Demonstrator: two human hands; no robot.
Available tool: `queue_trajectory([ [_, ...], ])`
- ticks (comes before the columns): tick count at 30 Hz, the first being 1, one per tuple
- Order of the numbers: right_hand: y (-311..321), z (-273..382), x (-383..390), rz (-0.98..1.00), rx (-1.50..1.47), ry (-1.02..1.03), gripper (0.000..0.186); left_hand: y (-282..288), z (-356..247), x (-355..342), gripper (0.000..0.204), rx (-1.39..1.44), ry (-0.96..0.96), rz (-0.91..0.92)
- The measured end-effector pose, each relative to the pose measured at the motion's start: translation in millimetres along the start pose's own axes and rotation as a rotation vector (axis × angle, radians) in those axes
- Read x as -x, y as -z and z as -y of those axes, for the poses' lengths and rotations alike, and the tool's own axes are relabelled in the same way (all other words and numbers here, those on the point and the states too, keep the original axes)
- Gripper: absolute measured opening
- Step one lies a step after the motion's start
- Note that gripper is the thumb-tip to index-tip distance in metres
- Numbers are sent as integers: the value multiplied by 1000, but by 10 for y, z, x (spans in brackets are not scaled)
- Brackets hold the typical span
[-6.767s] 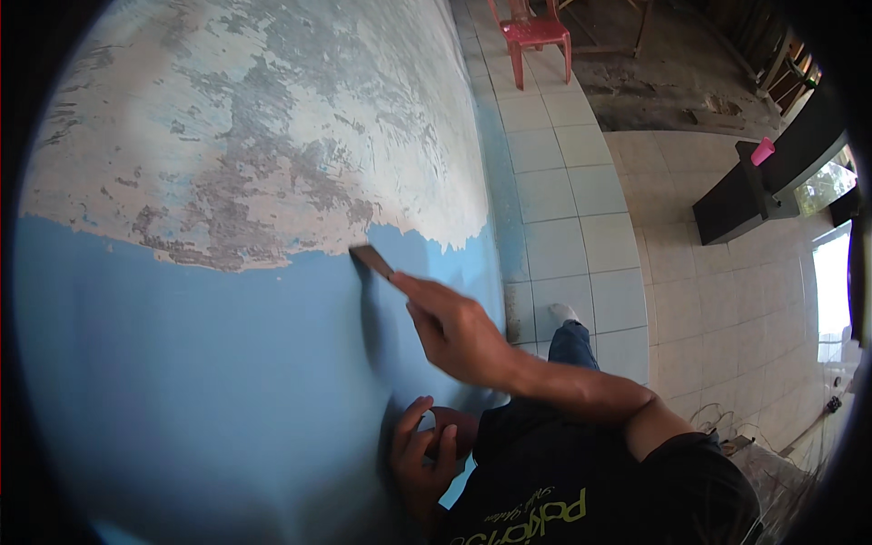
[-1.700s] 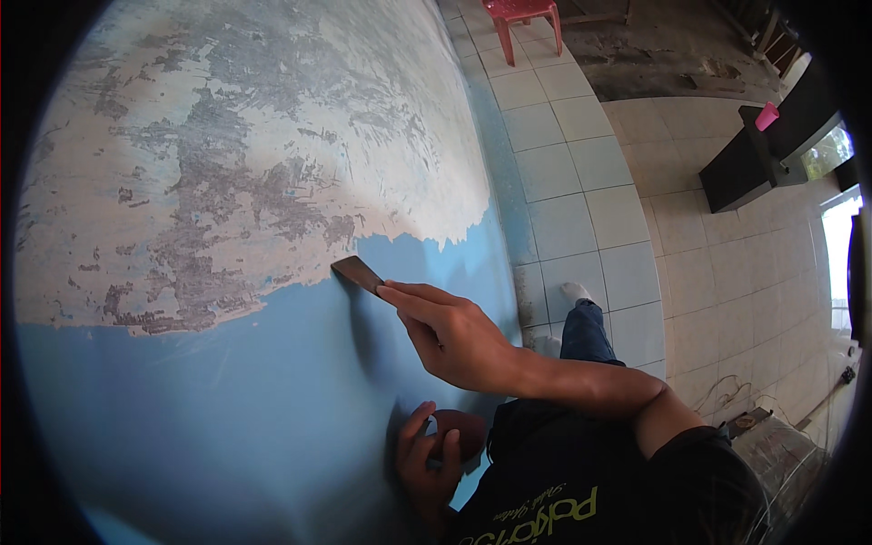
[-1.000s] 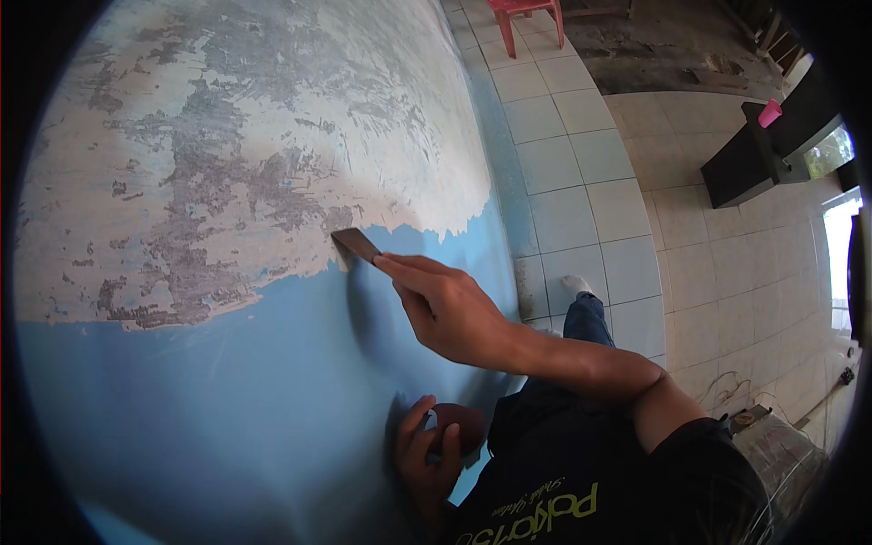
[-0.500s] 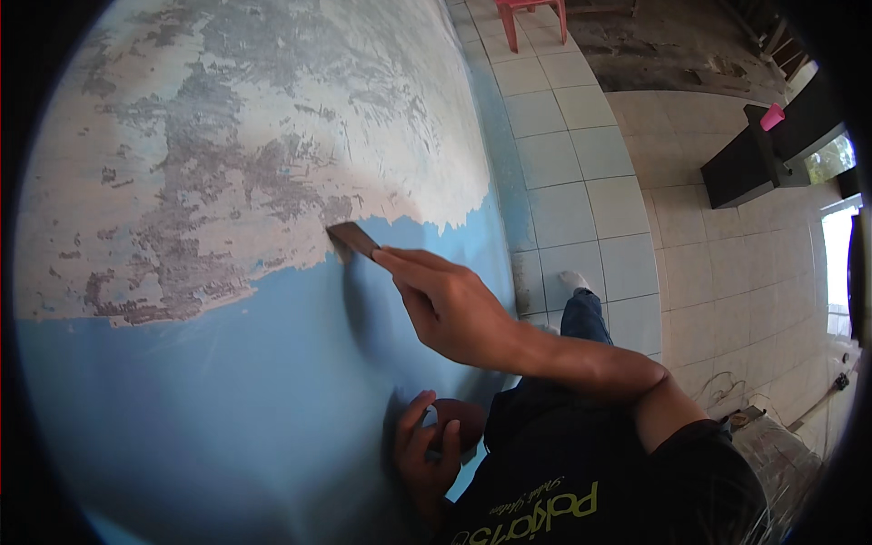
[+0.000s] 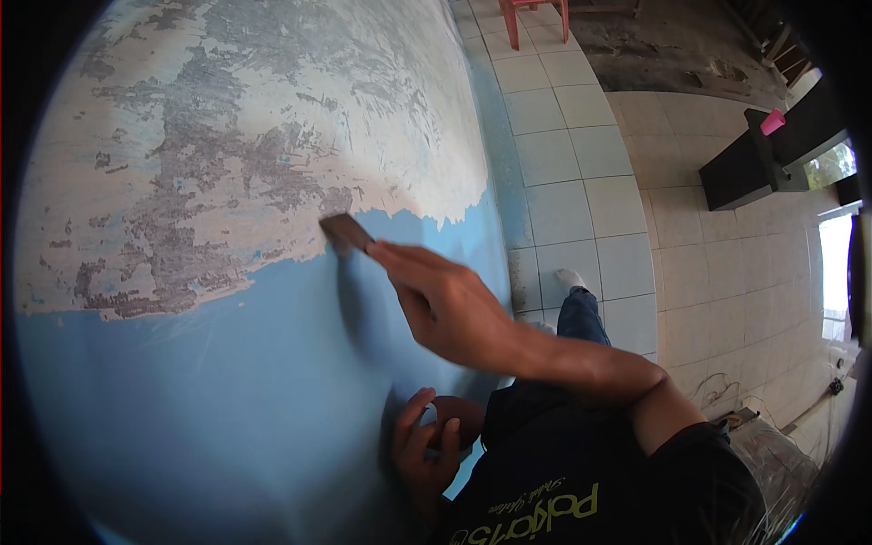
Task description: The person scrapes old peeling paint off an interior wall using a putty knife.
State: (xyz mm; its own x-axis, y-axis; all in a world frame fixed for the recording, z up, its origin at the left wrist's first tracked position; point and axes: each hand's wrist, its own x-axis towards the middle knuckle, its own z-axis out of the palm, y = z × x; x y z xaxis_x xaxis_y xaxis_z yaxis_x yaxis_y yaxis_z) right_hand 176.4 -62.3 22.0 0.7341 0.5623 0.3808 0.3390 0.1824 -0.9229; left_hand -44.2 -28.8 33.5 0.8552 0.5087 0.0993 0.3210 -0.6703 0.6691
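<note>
As it slants, the scraper [image 5: 347, 232] points up-left.

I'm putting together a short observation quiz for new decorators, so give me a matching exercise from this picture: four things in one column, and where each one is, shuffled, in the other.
Things:
1. scraper
2. reddish-brown item
3. pink cup
4. red chair

Places:
A. on the black structure at the right
B. on the floor tiles, cut off by the picture's top edge
C. in the right hand, near the ragged edge of the blue paint
D. in the left hand

Right pairs: 1-C, 2-D, 3-A, 4-B
</note>
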Motion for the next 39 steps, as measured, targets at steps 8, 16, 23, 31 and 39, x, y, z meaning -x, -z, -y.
queue_trajectory([
  [8, -5, 6, 118, -18, -12, 34, 44, -5, -2, 35, 16, 3, 12, 1],
  [16, 90, 43, 82, 33, -13, 5, 42, 1, 7, -15, 17, -64, -80, -4],
  [23, 0, 6, 169, -16, -20, 29, 39, 0, -4, 16, 17, 3, -9, -6],
  [31, -10, 13, 130, -28, 0, 48, 39, -12, -10, 15, 20, -43, -55, -50],
  [39, 1, 73, 120, -1, 27, 46, 40, -12, -82, 3, 16, -9, 3, -36],
])
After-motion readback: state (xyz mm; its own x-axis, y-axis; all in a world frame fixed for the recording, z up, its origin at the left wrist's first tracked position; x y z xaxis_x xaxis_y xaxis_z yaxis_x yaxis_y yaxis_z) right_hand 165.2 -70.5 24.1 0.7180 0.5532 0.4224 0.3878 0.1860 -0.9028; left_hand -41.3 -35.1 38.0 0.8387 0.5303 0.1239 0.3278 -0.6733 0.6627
